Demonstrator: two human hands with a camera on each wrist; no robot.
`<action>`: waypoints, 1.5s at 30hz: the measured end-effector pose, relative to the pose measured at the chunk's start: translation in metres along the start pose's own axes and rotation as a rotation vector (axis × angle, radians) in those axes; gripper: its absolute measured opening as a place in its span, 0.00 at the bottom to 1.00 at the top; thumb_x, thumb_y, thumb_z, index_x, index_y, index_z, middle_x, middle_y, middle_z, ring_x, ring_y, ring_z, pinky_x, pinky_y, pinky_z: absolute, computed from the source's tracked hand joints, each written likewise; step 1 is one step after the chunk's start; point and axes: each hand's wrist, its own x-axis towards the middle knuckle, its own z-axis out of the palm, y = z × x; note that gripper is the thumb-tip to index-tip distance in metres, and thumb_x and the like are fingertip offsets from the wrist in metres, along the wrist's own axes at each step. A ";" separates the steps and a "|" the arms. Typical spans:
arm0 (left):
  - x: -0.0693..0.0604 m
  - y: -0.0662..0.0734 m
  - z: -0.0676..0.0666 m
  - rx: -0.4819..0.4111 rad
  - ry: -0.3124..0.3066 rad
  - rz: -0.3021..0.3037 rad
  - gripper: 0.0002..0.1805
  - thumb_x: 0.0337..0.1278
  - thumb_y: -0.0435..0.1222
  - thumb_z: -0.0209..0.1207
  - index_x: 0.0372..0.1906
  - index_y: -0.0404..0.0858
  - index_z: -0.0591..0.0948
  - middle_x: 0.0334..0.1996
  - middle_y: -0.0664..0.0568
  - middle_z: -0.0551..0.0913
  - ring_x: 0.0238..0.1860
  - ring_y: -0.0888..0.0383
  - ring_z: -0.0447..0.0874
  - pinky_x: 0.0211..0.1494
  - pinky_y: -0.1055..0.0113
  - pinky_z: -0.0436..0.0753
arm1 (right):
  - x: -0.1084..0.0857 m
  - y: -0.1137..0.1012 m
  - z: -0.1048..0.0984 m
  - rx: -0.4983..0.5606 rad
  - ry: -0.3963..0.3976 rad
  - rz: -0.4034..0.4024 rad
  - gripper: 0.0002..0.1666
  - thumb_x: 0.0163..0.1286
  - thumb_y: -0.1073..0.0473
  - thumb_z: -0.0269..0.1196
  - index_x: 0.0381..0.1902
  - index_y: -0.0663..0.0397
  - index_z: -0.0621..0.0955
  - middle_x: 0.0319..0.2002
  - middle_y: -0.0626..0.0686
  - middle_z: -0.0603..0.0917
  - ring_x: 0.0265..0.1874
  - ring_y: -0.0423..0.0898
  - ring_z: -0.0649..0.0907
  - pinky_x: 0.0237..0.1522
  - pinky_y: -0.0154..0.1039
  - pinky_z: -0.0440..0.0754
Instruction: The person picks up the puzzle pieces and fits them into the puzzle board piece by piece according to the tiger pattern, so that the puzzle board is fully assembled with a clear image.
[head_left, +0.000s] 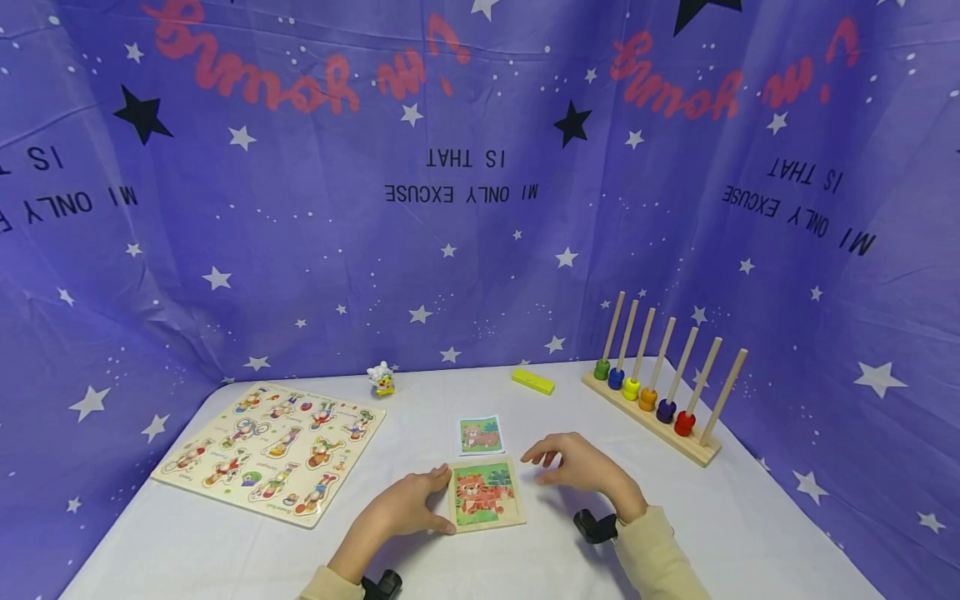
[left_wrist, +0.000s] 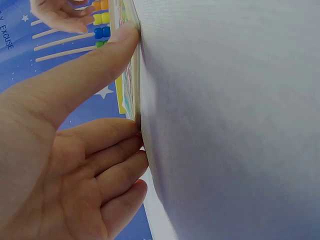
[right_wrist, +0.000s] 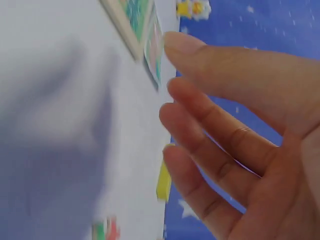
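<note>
A square wooden jigsaw puzzle (head_left: 486, 495) with a tiger picture lies at the front middle of the table. Pale wood shows at its lower right corner. My left hand (head_left: 408, 505) rests along its left edge, thumb at the near corner and fingers at the far corner. In the left wrist view the thumb (left_wrist: 112, 50) lies against the rim, and the fingers touch the side. Just beyond the puzzle lies a picture card (head_left: 480, 436) of a similar animal. My right hand (head_left: 573, 462) hovers right of the puzzle, apart from it, fingers loosely bent and holding nothing.
On the left lies a large wooden peg board (head_left: 262, 450) with several figures. A small white and yellow toy figure (head_left: 382, 379) and a yellow block (head_left: 533, 382) stand near the back edge. To the right is a wooden rack (head_left: 652, 417) with upright rods and coloured beads.
</note>
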 end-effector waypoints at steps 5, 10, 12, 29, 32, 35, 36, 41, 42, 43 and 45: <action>0.000 0.000 0.000 0.002 0.005 -0.002 0.49 0.39 0.50 0.73 0.65 0.27 0.69 0.68 0.38 0.65 0.67 0.38 0.63 0.69 0.45 0.63 | -0.013 0.018 -0.017 -0.015 0.028 0.049 0.19 0.58 0.66 0.70 0.50 0.59 0.83 0.42 0.57 0.85 0.39 0.53 0.82 0.38 0.40 0.84; 0.001 0.000 0.001 0.005 0.007 -0.002 0.49 0.38 0.50 0.73 0.65 0.27 0.69 0.68 0.38 0.66 0.67 0.39 0.64 0.69 0.45 0.63 | -0.025 0.037 -0.029 -0.025 0.052 0.098 0.20 0.58 0.66 0.70 0.50 0.61 0.83 0.41 0.57 0.85 0.39 0.55 0.83 0.41 0.44 0.84; 0.001 0.000 0.000 0.004 0.009 -0.003 0.49 0.38 0.50 0.73 0.65 0.27 0.69 0.68 0.38 0.66 0.67 0.38 0.64 0.69 0.44 0.63 | -0.029 0.043 -0.031 -0.026 0.062 0.107 0.21 0.58 0.64 0.70 0.50 0.61 0.83 0.41 0.57 0.85 0.39 0.54 0.83 0.41 0.46 0.84; 0.000 0.002 0.000 -0.003 -0.001 -0.014 0.49 0.38 0.50 0.73 0.66 0.27 0.69 0.68 0.38 0.65 0.68 0.39 0.63 0.69 0.44 0.62 | -0.036 0.068 -0.024 -0.051 0.140 0.275 0.17 0.54 0.67 0.72 0.43 0.55 0.84 0.36 0.49 0.83 0.35 0.45 0.78 0.40 0.42 0.80; 0.001 0.001 0.000 0.004 0.001 -0.014 0.50 0.38 0.51 0.73 0.66 0.28 0.69 0.68 0.38 0.65 0.68 0.39 0.63 0.69 0.44 0.62 | -0.035 0.067 -0.023 -0.051 0.149 0.295 0.16 0.53 0.67 0.72 0.42 0.56 0.84 0.33 0.49 0.82 0.32 0.44 0.77 0.37 0.39 0.79; 0.001 0.000 0.000 0.012 0.001 -0.011 0.50 0.38 0.51 0.73 0.66 0.28 0.69 0.68 0.38 0.66 0.68 0.39 0.63 0.69 0.44 0.63 | -0.036 0.067 -0.023 -0.047 0.153 0.308 0.15 0.52 0.67 0.73 0.40 0.58 0.84 0.30 0.48 0.81 0.30 0.43 0.76 0.34 0.37 0.78; 0.001 0.000 0.001 0.012 0.002 -0.010 0.50 0.38 0.51 0.73 0.66 0.27 0.69 0.68 0.38 0.66 0.68 0.39 0.63 0.69 0.44 0.63 | -0.036 0.067 -0.023 -0.044 0.153 0.310 0.15 0.51 0.67 0.73 0.39 0.58 0.84 0.30 0.48 0.81 0.30 0.43 0.76 0.33 0.37 0.77; 0.001 0.000 0.001 0.011 0.003 -0.008 0.50 0.38 0.51 0.73 0.65 0.27 0.69 0.68 0.38 0.65 0.68 0.39 0.63 0.69 0.44 0.63 | -0.036 0.067 -0.025 -0.030 0.155 0.303 0.13 0.51 0.68 0.73 0.36 0.57 0.84 0.29 0.48 0.80 0.30 0.43 0.75 0.33 0.36 0.76; 0.001 0.000 0.001 0.010 0.003 -0.008 0.50 0.38 0.51 0.73 0.65 0.27 0.69 0.68 0.38 0.65 0.68 0.39 0.63 0.69 0.44 0.63 | -0.036 0.068 -0.025 -0.031 0.155 0.299 0.13 0.51 0.68 0.73 0.36 0.56 0.84 0.29 0.47 0.80 0.30 0.43 0.75 0.33 0.37 0.76; 0.001 0.000 0.001 0.011 0.002 -0.009 0.49 0.38 0.51 0.73 0.66 0.27 0.69 0.68 0.38 0.65 0.68 0.39 0.63 0.69 0.45 0.63 | -0.036 0.068 -0.025 -0.031 0.155 0.294 0.13 0.51 0.68 0.73 0.36 0.56 0.83 0.29 0.47 0.79 0.30 0.44 0.75 0.33 0.37 0.76; 0.001 0.000 0.001 0.013 0.001 -0.011 0.50 0.39 0.51 0.73 0.66 0.27 0.69 0.68 0.38 0.65 0.68 0.39 0.63 0.69 0.44 0.63 | -0.035 0.068 -0.025 -0.021 0.153 0.291 0.14 0.51 0.68 0.73 0.35 0.54 0.82 0.29 0.47 0.79 0.31 0.44 0.74 0.33 0.37 0.76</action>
